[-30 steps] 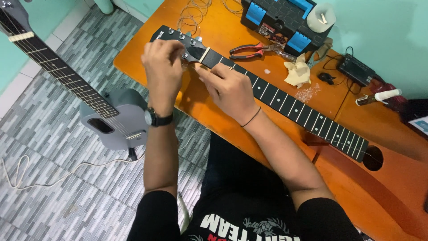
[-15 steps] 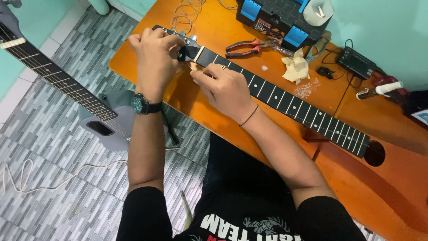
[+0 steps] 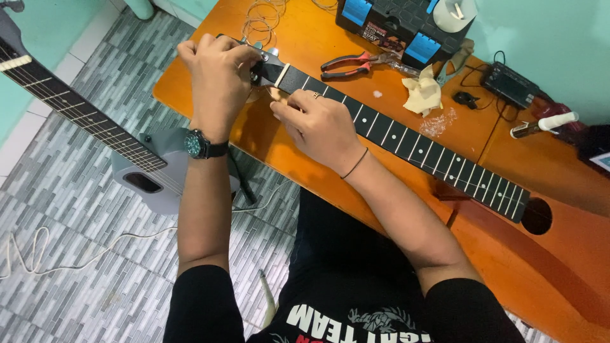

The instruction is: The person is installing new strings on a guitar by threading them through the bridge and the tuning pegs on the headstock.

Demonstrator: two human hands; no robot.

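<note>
the fingers of the left hand (image 3: 219, 79) are curled together over the headstock (image 3: 257, 60) of the guitar, in the upper middle of the frame, closed around its end and the pegs there; which peg they pinch is hidden under the knuckles. the fingers of the right hand (image 3: 318, 124) are bunched with their tips pressed together at the near edge of the neck (image 3: 406, 143), just past the pale nut; whether a string is caught between them is too fine to tell. the work looks to be at the stringing or tuning stage at the head end, one hand at the pegs while the other steadies or guides something at the nut. the next move would call for a small, steady twist from the left fingers while the right keeps its pinch in place, both staying close to the nut. outward from the hands, the dark neck runs down to the right toward the sound hole (image 3: 537, 216) of the orange body, which lies on the orange surface (image 3: 305, 165). red-handled pliers (image 3: 349, 63) lie just beyond the neck, coils of wire (image 3: 260, 22) above the headstock, a crumpled cloth (image 3: 422, 95) to the right, and a black and blue case (image 3: 394, 25) at the top edge. a grey guitar (image 3: 149, 171) stands on the tiled floor at left.
</note>
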